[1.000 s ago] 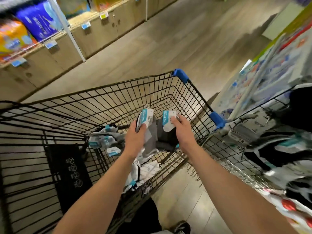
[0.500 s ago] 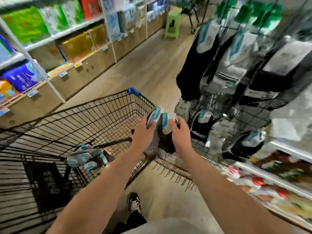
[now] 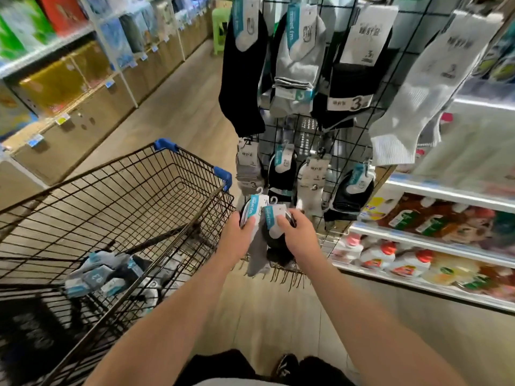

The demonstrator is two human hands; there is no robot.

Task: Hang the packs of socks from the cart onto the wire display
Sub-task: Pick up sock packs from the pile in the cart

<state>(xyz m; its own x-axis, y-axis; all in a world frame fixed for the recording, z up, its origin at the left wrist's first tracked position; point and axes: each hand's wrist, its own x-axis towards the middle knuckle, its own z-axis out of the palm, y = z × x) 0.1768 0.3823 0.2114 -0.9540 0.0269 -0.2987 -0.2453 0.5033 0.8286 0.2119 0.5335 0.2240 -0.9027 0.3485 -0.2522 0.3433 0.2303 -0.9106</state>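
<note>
held sock packs, "meet fm" tags

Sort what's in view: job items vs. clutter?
Job: left hand gripping grey sock pack; right hand gripping black sock pack; loose packs in cart; wire display.
Clutter: bottles at right; boxed goods at left; green stool.

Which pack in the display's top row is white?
The rightmost pack, hanging tilted; the others there are black or grey.
</note>
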